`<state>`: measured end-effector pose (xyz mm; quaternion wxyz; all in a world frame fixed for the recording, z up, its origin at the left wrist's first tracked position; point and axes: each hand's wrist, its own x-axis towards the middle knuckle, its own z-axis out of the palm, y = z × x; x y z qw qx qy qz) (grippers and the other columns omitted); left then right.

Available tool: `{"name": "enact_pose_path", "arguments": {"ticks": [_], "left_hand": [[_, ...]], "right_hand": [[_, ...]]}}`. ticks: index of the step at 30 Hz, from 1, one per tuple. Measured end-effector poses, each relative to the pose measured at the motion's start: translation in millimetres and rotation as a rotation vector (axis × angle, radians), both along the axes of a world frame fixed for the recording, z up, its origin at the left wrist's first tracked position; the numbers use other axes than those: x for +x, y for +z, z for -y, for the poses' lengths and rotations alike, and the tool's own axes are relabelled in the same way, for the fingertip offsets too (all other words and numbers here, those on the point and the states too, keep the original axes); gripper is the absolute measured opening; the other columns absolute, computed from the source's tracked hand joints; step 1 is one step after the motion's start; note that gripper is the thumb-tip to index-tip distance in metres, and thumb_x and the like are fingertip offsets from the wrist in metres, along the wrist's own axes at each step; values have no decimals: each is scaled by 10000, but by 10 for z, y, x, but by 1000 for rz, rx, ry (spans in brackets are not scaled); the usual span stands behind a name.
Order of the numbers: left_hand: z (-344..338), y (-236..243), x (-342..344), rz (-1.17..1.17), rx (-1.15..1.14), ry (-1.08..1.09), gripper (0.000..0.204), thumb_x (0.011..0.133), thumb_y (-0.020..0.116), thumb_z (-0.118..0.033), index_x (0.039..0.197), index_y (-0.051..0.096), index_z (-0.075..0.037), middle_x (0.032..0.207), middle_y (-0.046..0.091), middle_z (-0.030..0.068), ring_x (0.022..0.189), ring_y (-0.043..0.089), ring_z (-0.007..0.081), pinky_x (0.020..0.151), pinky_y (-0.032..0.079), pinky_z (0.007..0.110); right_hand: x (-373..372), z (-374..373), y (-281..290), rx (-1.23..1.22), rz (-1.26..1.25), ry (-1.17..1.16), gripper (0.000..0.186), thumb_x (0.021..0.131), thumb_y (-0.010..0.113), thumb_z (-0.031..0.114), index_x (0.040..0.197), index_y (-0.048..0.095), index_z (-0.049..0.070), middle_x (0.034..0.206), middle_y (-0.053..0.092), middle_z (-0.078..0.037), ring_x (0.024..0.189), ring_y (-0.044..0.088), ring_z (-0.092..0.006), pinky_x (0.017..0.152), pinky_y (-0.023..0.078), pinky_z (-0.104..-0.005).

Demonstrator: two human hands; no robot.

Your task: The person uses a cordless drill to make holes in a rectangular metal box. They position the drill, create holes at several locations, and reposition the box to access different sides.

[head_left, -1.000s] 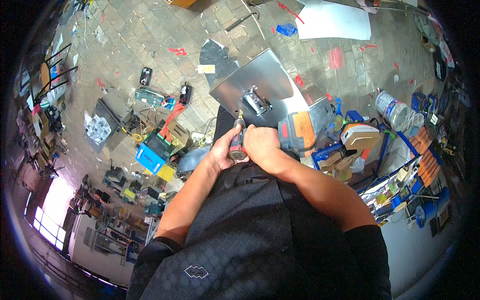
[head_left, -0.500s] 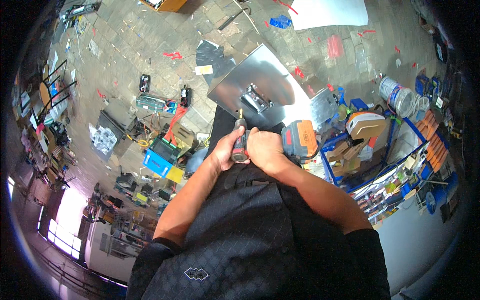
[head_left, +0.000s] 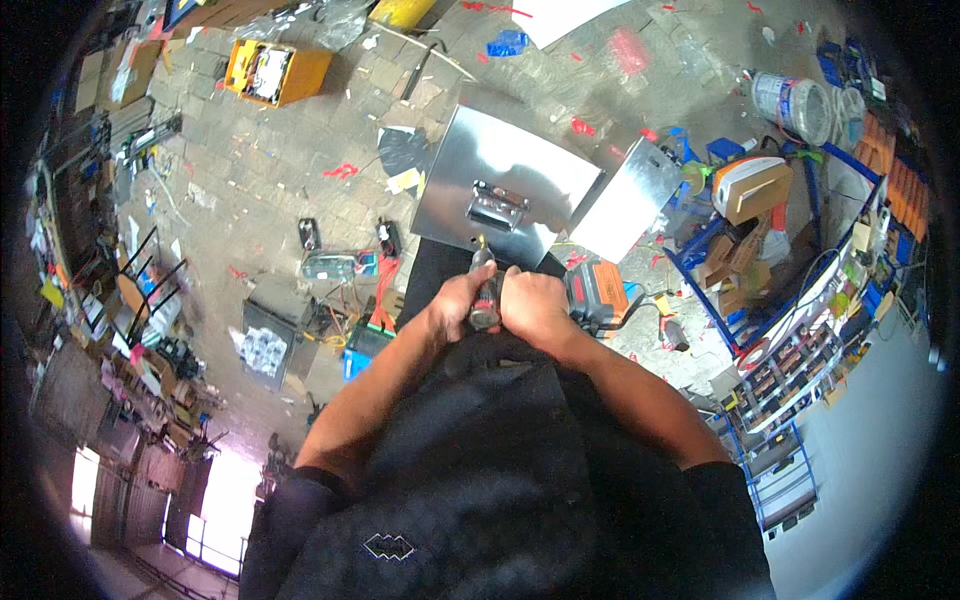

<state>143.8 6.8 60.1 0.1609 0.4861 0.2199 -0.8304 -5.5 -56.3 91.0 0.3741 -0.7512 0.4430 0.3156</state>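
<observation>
My left hand (head_left: 455,302) and my right hand (head_left: 535,305) are closed on a red-and-black power drill (head_left: 485,308), pointed away from me, its large orange-and-grey battery (head_left: 600,290) showing to the right. The gold bit (head_left: 482,243) is at the near edge of a shiny metal plate (head_left: 470,150), beside a small dark hole; I cannot tell whether it touches. The plate lies tilted over my dark-clothed lap, with a metal handle-like fitting (head_left: 497,205) in its middle. A second metal sheet (head_left: 625,200) lies to its right.
The tiled floor holds an orange box (head_left: 305,75), a small toolbox (head_left: 335,265) with cables, black plastic scrap (head_left: 400,148) and red bits. At right are a bucket (head_left: 790,105), a blue metal frame (head_left: 700,290) with cardboard and an orange-white box (head_left: 750,188). Clutter lines both sides.
The view has shifted, showing more floor at top left. The plate appears turned, and more of the sheet beside it shows. Both hands stay on the drill, slightly lower in the picture.
</observation>
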Motion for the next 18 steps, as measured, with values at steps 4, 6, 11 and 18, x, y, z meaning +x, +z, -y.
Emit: {"name": "enact_pose_path", "arguments": {"ticks": [4,6,11,18], "left_hand": [[-33,7,65,103,-106,-67,410,1053,519,-492,1074,654,-106,874,713,58,692,697,196,559,584,371],[93,-106,153,122,-231,-152,400,1047,536,-489,1068,657,-108,874,709,55,705,698,192,557,580,364],[408,-33,233,8,-180,-311,450,1041,551,-497,1215,660,-96,956,726,71,793,721,221,621,595,390],[412,-135,322,31,72,-359,380,1039,576,-405,1162,693,-65,1001,757,49,812,725,193,777,596,351]], "right_hand": [[16,-203,-88,-68,28,-120,194,933,572,204,965,672,41,801,749,-141,732,760,-299,617,601,-433],[55,-174,-84,-186,14,-188,184,927,574,200,967,670,49,796,741,-144,739,757,-308,617,600,-432],[-15,-158,-17,-153,76,-318,190,939,543,183,969,685,60,815,750,-139,746,758,-304,609,593,-446],[138,-203,16,140,-7,-478,193,963,537,184,1034,636,34,900,760,-172,869,766,-342,712,600,-483]]}}
